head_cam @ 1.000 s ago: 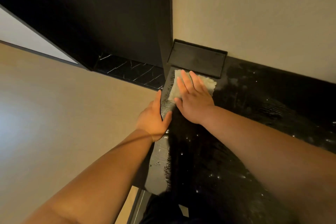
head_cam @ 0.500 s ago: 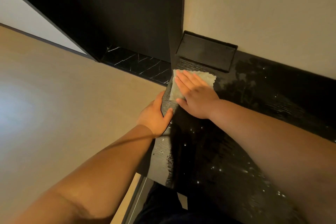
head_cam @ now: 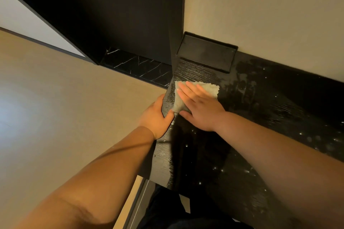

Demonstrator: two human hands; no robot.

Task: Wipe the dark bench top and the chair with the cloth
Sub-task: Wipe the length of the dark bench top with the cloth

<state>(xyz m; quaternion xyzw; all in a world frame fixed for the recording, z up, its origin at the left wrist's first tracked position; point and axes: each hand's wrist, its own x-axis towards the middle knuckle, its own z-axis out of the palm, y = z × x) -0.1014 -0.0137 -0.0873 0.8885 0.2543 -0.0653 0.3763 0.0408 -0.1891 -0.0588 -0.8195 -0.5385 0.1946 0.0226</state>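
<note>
The dark bench top (head_cam: 260, 117) runs from the lower middle to the right edge, wood-grained and wet with streaks and droplets. A pale grey-green cloth (head_cam: 206, 87) lies folded near the bench's left end. My right hand (head_cam: 199, 106) presses flat on the cloth with straight fingers. My left hand (head_cam: 156, 117) grips the bench's left edge, thumb on top and fingers curled under and hidden. No chair is in view.
A black rectangular tray (head_cam: 206, 52) sits on the bench against the beige wall (head_cam: 260, 15). A tall black panel (head_cam: 111, 15) and a black marble strip (head_cam: 137, 67) lie to the left. Beige floor (head_cam: 55, 108) spreads left of the bench.
My right hand has slid the cloth back from the black tray toward me along the bench's left end. My left hand keeps its grip on the edge.
</note>
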